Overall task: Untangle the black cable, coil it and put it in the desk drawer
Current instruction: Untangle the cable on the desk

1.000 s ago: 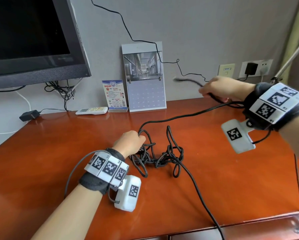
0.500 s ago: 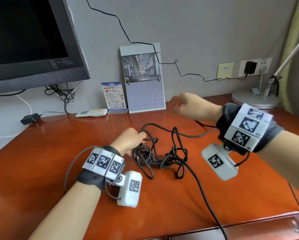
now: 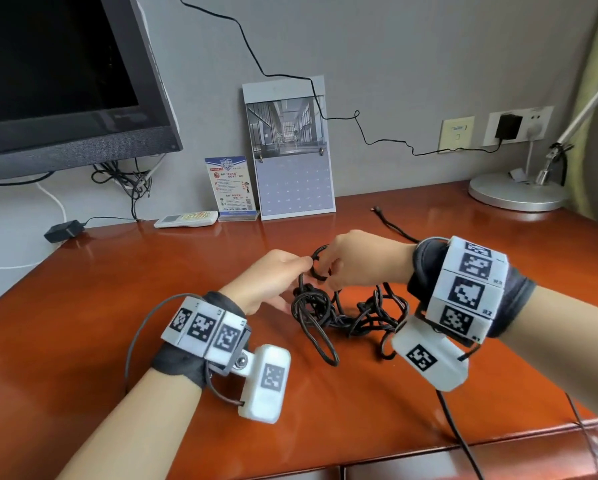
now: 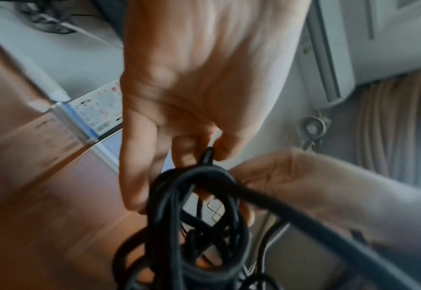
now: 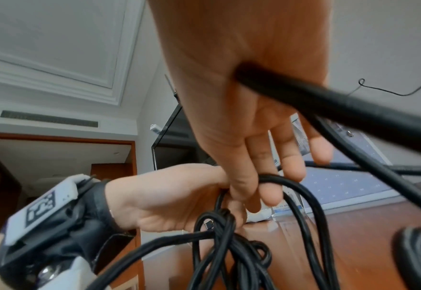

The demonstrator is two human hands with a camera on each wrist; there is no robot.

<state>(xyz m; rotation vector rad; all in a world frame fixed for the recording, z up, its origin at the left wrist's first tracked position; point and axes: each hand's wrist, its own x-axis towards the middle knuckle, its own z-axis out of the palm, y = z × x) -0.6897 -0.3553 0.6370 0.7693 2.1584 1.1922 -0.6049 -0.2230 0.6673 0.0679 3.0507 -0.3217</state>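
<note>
Centrally, the black cable (image 3: 342,317) lies knotted in a heap stretched left to right, one loop lifted, pinched by left hand (image 3: 269,282) and right hand (image 3: 356,261).

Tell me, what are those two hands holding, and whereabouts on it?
Both hold the black cable. The left hand pinches a strand at the top of the tangle; the right hand has its grip on a loop right beside it.

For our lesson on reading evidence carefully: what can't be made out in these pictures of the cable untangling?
- Desk drawer: head view, cut off by the bottom edge.
- Black cable: knot's crossings too dense; the right hand and its wrist camera cover part.
- Left hand: left wrist view, motion blur hides fingertip contact.
</note>
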